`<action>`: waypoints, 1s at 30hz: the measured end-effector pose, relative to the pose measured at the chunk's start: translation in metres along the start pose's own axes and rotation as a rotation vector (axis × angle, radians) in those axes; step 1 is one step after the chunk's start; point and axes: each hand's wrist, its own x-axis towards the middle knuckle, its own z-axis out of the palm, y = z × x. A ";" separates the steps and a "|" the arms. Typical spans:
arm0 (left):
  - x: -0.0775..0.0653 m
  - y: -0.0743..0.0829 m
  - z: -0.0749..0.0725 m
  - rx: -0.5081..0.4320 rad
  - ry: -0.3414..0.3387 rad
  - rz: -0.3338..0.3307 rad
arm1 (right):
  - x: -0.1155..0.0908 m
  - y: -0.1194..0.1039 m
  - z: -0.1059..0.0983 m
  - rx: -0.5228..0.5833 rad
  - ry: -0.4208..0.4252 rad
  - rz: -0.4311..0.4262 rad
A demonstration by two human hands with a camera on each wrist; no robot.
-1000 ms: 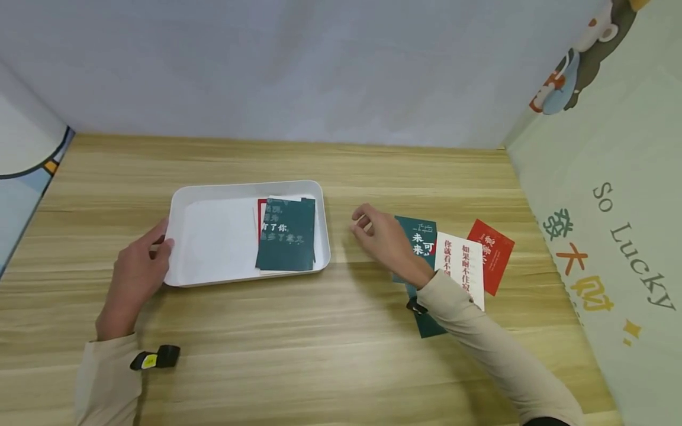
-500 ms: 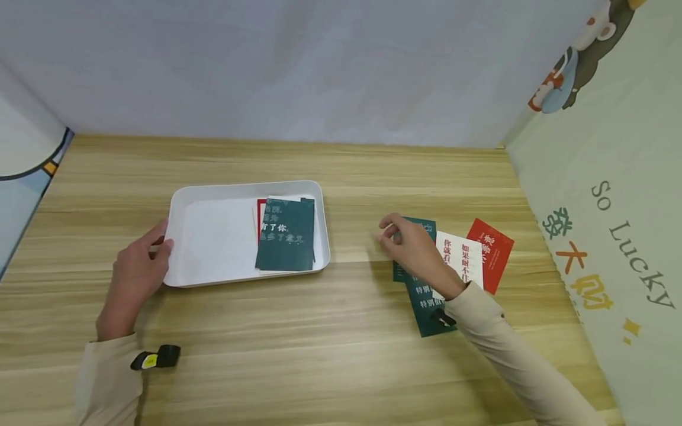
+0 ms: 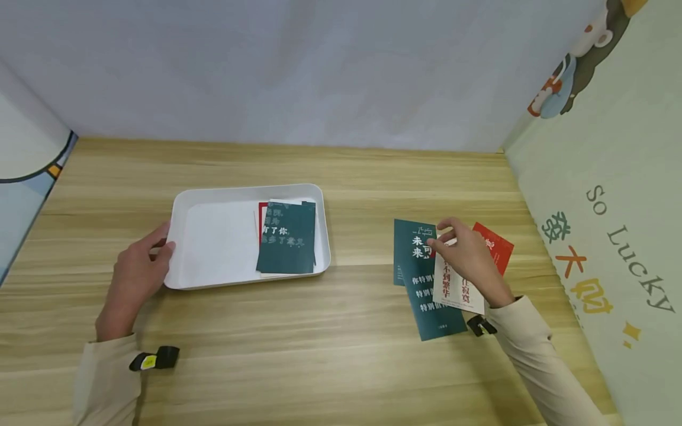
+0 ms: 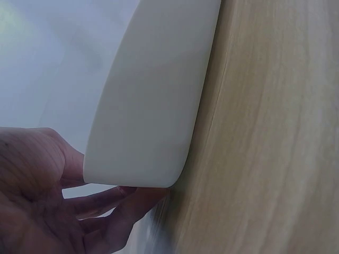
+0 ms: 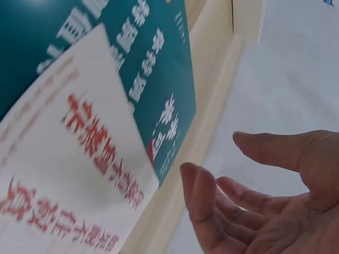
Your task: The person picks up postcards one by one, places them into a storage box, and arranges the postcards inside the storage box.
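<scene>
Head view: wood-grain table (image 3: 319, 361), pale cloth backdrop (image 3: 298, 71) behind. White tray (image 3: 218, 242) left of centre, a stack of cards (image 3: 288, 245) inside at its right end. Left hand (image 3: 140, 263) at the tray's left edge. Right hand (image 3: 469, 251) over a white card (image 3: 460, 297) with red characters, which overlaps dark green cards (image 3: 439, 326); red card (image 3: 501, 251) partly behind the hand.

Left wrist view: thumb and curled fingers hold the tray's end, fingertips at its lower edge.

Right wrist view: thumb and fingers apart, loosely bent, holding nothing, just beside the white card.
</scene>
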 end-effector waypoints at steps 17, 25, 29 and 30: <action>0.002 -0.003 0.002 -0.002 -0.010 -0.021 | -0.003 0.064 -0.034 -0.186 0.137 0.255; 0.004 -0.002 0.002 -0.007 -0.009 -0.020 | 0.000 0.076 -0.025 -0.139 -0.033 0.258; 0.004 -0.004 0.002 -0.007 -0.015 -0.028 | 0.004 0.077 -0.020 -0.123 -0.037 0.241; 0.004 -0.004 0.002 -0.004 -0.014 -0.026 | 0.004 0.077 -0.018 -0.115 -0.036 0.245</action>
